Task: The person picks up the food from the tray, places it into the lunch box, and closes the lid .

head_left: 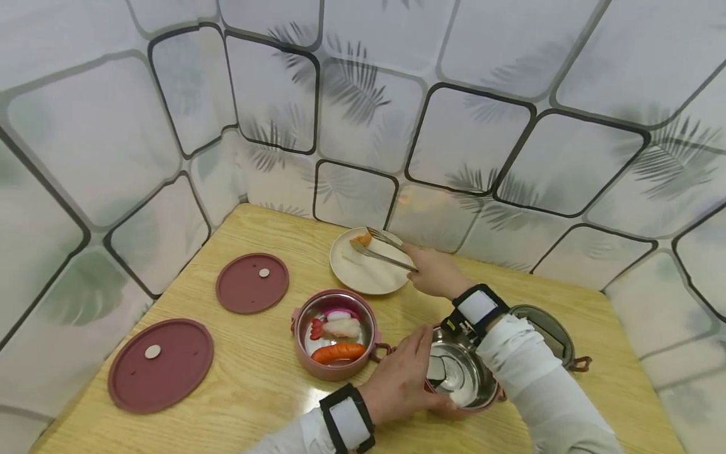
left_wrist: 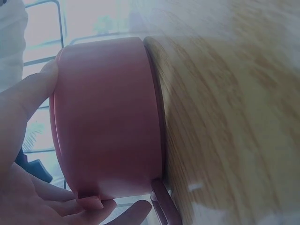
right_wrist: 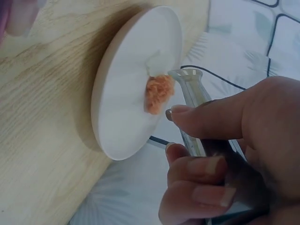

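Nearest the viewer, a pink pot (left_wrist: 108, 117) is steadied on the counter by the left hand (head_left: 399, 378); the thumb is set on the rim and the other fingers are bent about the side. Just to its left stands a second pot (head_left: 323, 371), in which an orange ridged piece (head_left: 338, 353), a pale piece with a red tail (head_left: 343, 328) and a purple-edged white piece (head_left: 338, 313) are contained. Farther off, a pair of tongs (right_wrist: 193, 89) is grasped by the right hand (head_left: 435, 271), with the fingers closed about its arms. The tips are held apart, one on either side of the orange food (right_wrist: 159, 93), which lies near the far edge of a white plate (head_left: 374, 277); whether it is touched by them cannot be told with certainty.

The step in hand is judged to be the taking up of this food. For the next move, an even, gentle squeeze is probably called for, as the food looks soft and could be crumbled by a hard pinch.

The counter (head_left: 255, 353) is wood-grained. On its left, a larger-looking red lid (head_left: 161, 378) is placed nearer and another lid (head_left: 249, 293) beyond it, both lying flat. At the right, a grey-green vessel (head_left: 558, 323) is partly covered by the right sleeve (head_left: 539, 384). Beyond, the corner is enclosed by pale walls (head_left: 363, 94), patterned with rounded outlines and leaf prints.
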Demonstrator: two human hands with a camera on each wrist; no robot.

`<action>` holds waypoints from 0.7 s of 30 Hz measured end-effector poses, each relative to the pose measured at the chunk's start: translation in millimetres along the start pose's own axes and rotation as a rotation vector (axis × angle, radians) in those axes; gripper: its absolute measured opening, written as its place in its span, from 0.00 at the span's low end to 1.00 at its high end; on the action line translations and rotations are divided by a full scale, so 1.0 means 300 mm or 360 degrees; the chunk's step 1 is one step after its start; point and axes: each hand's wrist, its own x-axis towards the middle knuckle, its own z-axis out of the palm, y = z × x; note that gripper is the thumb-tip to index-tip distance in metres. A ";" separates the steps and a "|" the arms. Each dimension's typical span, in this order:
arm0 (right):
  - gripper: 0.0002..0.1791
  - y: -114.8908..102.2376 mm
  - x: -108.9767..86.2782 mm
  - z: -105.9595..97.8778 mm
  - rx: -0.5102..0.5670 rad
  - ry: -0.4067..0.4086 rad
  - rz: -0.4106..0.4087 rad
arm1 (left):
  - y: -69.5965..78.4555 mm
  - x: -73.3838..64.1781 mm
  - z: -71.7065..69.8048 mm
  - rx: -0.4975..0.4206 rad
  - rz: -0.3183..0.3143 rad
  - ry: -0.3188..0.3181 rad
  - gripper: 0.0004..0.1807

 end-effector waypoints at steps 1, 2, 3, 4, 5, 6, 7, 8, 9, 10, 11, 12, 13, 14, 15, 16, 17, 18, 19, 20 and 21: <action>0.35 -0.003 0.005 0.004 -0.0017 -0.0013 0.0017 | 0.000 0.000 0.001 0.0008 0.0008 0.0007 0.62; 0.35 -0.003 0.011 0.011 -0.0041 -0.0016 0.0023 | 0.000 0.000 0.003 0.0014 0.0015 0.0014 0.62; 0.35 -0.003 0.015 0.017 -0.0070 -0.0020 0.0031 | -0.001 0.000 0.005 0.0021 0.0020 0.0017 0.62; 0.35 -0.002 0.019 0.024 -0.0103 -0.0022 0.0036 | -0.001 0.001 0.006 0.0025 0.0024 0.0019 0.62; 0.35 -0.001 0.021 0.030 -0.0134 -0.0024 0.0040 | -0.002 0.001 0.007 0.0027 0.0024 0.0018 0.63; 0.35 0.000 0.023 0.037 -0.0160 -0.0027 0.0041 | -0.002 0.001 0.007 0.0028 0.0024 0.0017 0.63; 0.35 0.002 0.025 0.043 -0.0192 -0.0028 0.0044 | -0.003 0.001 0.007 0.0029 0.0020 0.0013 0.63; 0.35 0.003 0.025 0.048 -0.0219 -0.0032 0.0042 | -0.003 0.001 0.007 0.0027 0.0014 0.0009 0.63; 0.35 0.004 0.025 0.053 -0.0242 -0.0033 0.0043 | -0.003 0.001 0.006 0.0021 0.0009 0.0005 0.63; 0.35 0.006 0.025 0.057 -0.0255 -0.0034 0.0041 | -0.003 0.001 0.005 0.0014 0.0004 0.0001 0.63; 0.35 0.006 0.024 0.060 -0.0258 -0.0039 0.0045 | -0.004 0.001 0.005 0.0008 0.0000 -0.0003 0.64; 0.34 0.007 0.022 0.062 -0.0259 -0.0040 0.0048 | -0.005 0.001 0.005 0.0001 -0.0003 -0.0005 0.64; 0.34 0.007 0.020 0.062 -0.0257 -0.0037 0.0055 | -0.005 0.001 0.005 -0.0003 -0.0006 -0.0006 0.64; 0.34 0.008 0.018 0.063 -0.0250 -0.0030 0.0061 | -0.006 0.001 0.004 -0.0009 -0.0005 -0.0005 0.64; 0.34 0.009 0.016 0.063 -0.0242 -0.0021 0.0063 | -0.007 0.001 0.004 -0.0012 -0.0002 -0.0003 0.64; 0.33 0.010 0.012 0.062 -0.0237 -0.0016 0.0064 | -0.007 0.001 0.005 -0.0010 0.0001 -0.0001 0.64; 0.33 0.011 0.008 0.061 -0.0234 -0.0010 0.0065 | -0.008 0.001 0.005 -0.0011 0.0003 0.0000 0.64; 0.33 0.013 0.005 0.061 -0.0236 0.0000 0.0057 | -0.009 0.001 0.006 -0.0010 0.0004 0.0001 0.64; 0.33 0.017 0.002 0.061 -0.0239 0.0012 0.0049 | -0.010 0.001 0.006 -0.0007 0.0003 -0.0001 0.64; 0.33 0.020 -0.003 0.062 -0.0233 0.0024 0.0036 | -0.011 0.001 0.006 -0.0007 0.0002 -0.0002 0.64; 0.32 0.024 -0.007 0.062 -0.0231 0.0033 0.0026 | -0.012 0.001 0.007 -0.0005 0.0000 -0.0004 0.64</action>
